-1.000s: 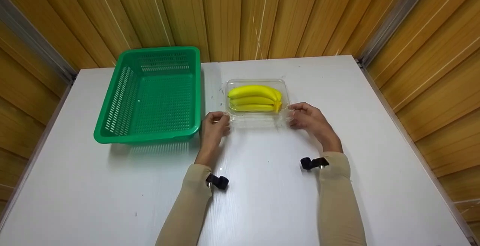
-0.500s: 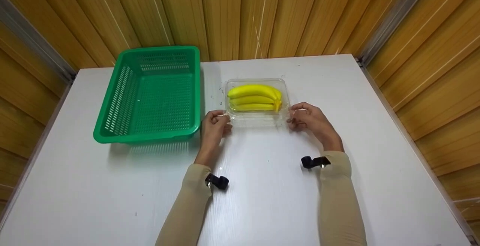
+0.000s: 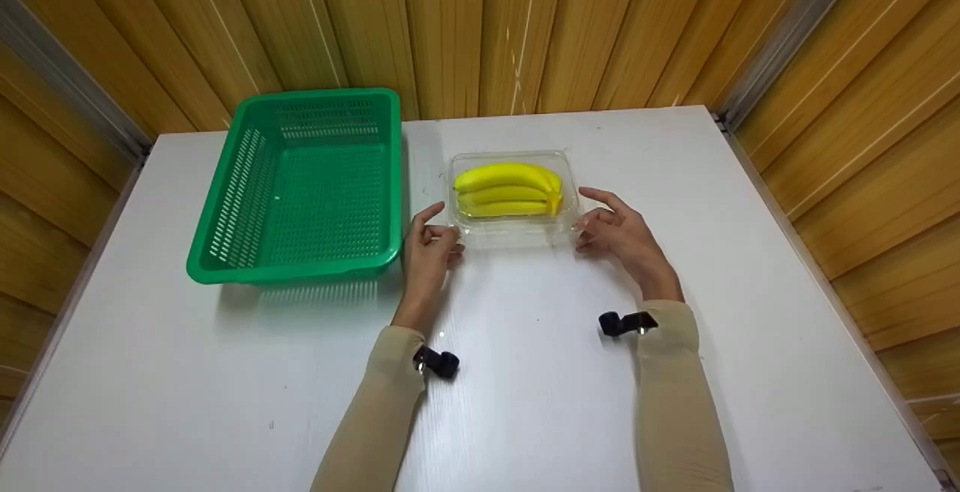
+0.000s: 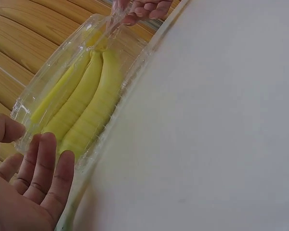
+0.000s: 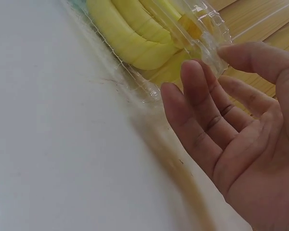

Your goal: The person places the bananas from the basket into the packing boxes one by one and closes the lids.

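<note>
A clear plastic clamshell container [image 3: 517, 235] stands on the white table, with a bunch of yellow bananas [image 3: 506, 175] inside it. My left hand [image 3: 427, 259] pinches its near left corner between thumb and fingers, index finger stretched out along the side. At the near right corner, my right hand [image 3: 634, 244] pinches the plastic the same way, its index finger also extended. In the left wrist view the bananas [image 4: 89, 103] show through the creased transparent wall. The right wrist view has the thumb [image 5: 253, 57] against the container's corner [image 5: 214, 52], with the other fingers lower down.
A green perforated plastic basket [image 3: 330, 274] stands on the white table [image 3: 540, 402], left of the container and close beside my left hand. Wood-panelled walls [image 3: 450, 42] rise behind the table and at both sides.
Both index fingers have straightened away from the container's corners and point forward. The container appears slightly farther up in the head view. The basket stays where it was.
</note>
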Available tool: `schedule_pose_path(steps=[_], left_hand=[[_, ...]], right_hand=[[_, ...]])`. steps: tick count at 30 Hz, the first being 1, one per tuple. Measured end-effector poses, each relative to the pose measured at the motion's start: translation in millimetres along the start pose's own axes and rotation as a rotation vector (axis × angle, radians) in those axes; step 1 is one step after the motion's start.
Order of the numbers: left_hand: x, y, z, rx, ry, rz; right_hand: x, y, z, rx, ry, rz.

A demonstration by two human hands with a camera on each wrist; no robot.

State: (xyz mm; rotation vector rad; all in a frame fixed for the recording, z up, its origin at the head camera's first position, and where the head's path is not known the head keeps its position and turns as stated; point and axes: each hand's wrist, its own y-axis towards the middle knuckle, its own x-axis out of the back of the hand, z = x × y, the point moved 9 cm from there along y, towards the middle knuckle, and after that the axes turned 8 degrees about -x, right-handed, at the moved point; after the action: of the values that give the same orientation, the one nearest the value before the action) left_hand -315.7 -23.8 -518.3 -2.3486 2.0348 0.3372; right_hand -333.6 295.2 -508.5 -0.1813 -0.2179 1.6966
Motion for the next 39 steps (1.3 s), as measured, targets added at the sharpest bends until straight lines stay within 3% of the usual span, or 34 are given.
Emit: schedule_pose_path(steps=[18, 30, 39], left_hand=[[-2.0, 2.6, -0.8, -0.023, 0.001, 0.009], [-4.6, 1.4, -3.5, -0.011, 0.041, 0.001], [-3.4, 5.0, -11.3, -0.046, 0.082, -0.004]], right_hand=[[-2, 5.2, -5, -0.036, -0.011, -0.01], [-7, 4.9, -4, -0.062, -0.031, -0.033], [-8, 2.3, 4, -0.044, -0.059, -0.044]])
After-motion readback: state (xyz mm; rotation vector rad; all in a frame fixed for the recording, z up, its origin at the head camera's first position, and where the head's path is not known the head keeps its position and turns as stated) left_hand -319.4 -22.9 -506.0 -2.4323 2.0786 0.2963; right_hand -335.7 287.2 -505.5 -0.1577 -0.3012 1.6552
